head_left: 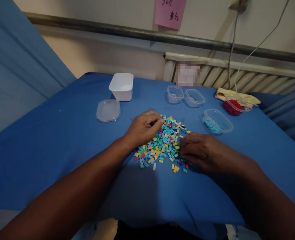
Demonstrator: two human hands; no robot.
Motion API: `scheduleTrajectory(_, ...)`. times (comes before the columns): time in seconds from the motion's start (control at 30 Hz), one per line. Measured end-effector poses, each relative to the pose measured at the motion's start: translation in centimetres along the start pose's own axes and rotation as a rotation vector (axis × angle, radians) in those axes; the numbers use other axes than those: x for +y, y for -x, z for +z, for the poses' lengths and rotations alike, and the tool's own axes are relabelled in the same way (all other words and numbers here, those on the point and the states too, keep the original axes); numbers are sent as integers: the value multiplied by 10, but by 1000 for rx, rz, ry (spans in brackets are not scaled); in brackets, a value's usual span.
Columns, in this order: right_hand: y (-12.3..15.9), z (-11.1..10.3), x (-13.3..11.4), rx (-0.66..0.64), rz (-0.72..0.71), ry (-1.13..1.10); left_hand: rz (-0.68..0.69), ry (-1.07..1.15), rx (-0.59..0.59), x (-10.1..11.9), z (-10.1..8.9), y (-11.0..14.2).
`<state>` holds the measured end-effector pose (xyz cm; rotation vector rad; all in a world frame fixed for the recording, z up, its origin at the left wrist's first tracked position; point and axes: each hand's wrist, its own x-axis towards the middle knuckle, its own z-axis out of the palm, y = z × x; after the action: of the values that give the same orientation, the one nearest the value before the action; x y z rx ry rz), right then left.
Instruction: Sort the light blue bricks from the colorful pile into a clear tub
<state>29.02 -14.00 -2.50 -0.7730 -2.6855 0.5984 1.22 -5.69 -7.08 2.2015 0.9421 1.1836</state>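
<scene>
A loose pile of small plastic building bricks [164, 143] in turquoise, yellow, pink, white and dark blue lies on the blue cloth. At the pile's upper left edge rests my left hand [146, 126], its fingers curled and thumb against the forefinger; whatever is in them is hidden. My right hand [196, 150] is at the right side of the pile, fingers bent down among the bricks and closed together. I cannot make out a brick in its fingertips. To the right, a clear tub holds turquoise bricks [212, 126], and a further one holds red bricks [234, 106].
Two clear tubs, one left [175, 95] and one right [194, 98], stand behind the pile. A white container [122, 87] and a clear lid [108, 110] are at the back left. A yellow cloth [237, 95] lies by the radiator [237, 80]; a cable [235, 73] hangs there.
</scene>
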Motion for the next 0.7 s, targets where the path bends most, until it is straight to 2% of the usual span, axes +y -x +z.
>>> scheduleTrajectory(0.1, 8, -6, 6, 56, 32, -23, -11, 2, -2, 1, 0, 0)
scheduleTrajectory(0.2, 5, 0, 1, 84, -11, -55, -3, 5, -1, 0, 1, -1)
scheduleTrajectory(0.33, -2, 10, -12, -29, -40, -99, 20, -11, 2, -2, 1, -1)
scheduleTrajectory(0.47, 9, -1, -8, -72, 29, -114, 10, 9, 4, 0, 1, -1)
scheduleTrajectory(0.57, 15, -8, 4, -14, 48, -105, 8, 9, 1, 1, 1, -1)
scheduleTrajectory(0.7, 3, 4, 7, 118, -1, 14, 21, 3, -9, 0, 1, -1)
